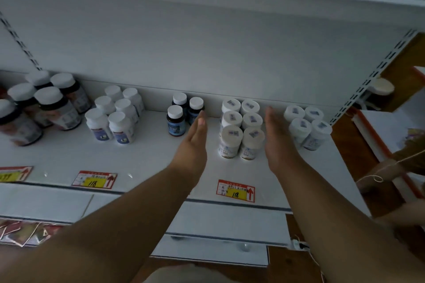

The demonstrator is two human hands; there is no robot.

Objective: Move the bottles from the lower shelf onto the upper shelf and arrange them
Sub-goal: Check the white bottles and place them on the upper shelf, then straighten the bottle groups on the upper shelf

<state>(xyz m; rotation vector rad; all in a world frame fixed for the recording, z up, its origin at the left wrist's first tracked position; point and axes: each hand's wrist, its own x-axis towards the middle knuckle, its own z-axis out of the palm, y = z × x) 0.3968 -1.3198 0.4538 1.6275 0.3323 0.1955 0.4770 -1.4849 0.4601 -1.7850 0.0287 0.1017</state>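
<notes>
Smooth white painted-metal shelf [142, 158], glossy plastic bottles [241, 138], paper price tags [236, 190].

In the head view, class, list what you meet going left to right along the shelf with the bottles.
Large dark bottles → six white bottles with blue labels → three small dark bottles → left hand → six white jars → right hand → four white jars.

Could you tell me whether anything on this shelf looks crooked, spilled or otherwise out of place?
Nothing stands out. The six white bottles stand upright in tidy pairs between the open left hand and right hand, neither touching them. The dark bottles number three, not a full block.
</notes>
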